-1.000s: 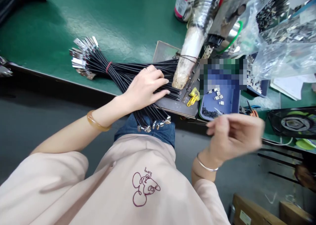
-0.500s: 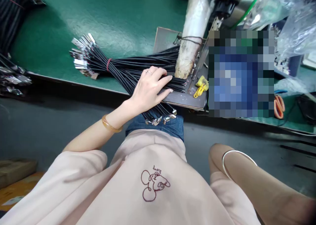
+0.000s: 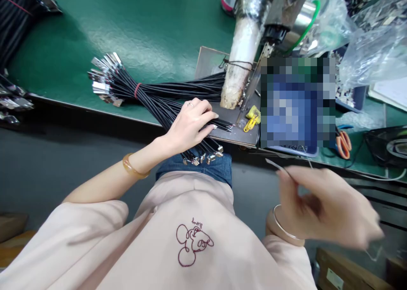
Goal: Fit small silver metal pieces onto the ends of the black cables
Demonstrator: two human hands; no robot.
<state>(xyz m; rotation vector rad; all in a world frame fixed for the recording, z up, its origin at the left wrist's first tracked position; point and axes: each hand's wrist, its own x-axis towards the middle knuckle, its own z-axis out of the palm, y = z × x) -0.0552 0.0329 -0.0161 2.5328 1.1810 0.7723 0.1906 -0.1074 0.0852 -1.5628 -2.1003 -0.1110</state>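
My left hand [image 3: 192, 122] is closed over several black cables [image 3: 159, 110], pressing them at the front edge of the bench. Their stripped ends [image 3: 227, 127] stick out past my fingertips, while other cable ends with metal connectors [image 3: 206, 156] hang over the edge below the hand. A red band [image 3: 137, 90] ties the bundle, and shiny connectors [image 3: 106, 76] fan out at its left end. My right hand [image 3: 324, 203], smeared by motion, is in front of the bench. Its thumb and finger pinch a thin silvery strand [image 3: 275, 164], whose exact kind I cannot make out.
A white wrapped tube [image 3: 240, 61] slants down over the dark board [image 3: 211, 57]. Right of the board lie a yellow clip-like piece [image 3: 252, 120], a pixelated patch and orange-handled scissors [image 3: 344, 145]. More black cables [image 3: 15, 23] are at the far left; plastic bags [image 3: 369, 61] stand at the right.
My right hand has swung up from the lower right, now showing a thin strand in its pinch. The left hand stays on the cables. The view has shifted slightly to the right.
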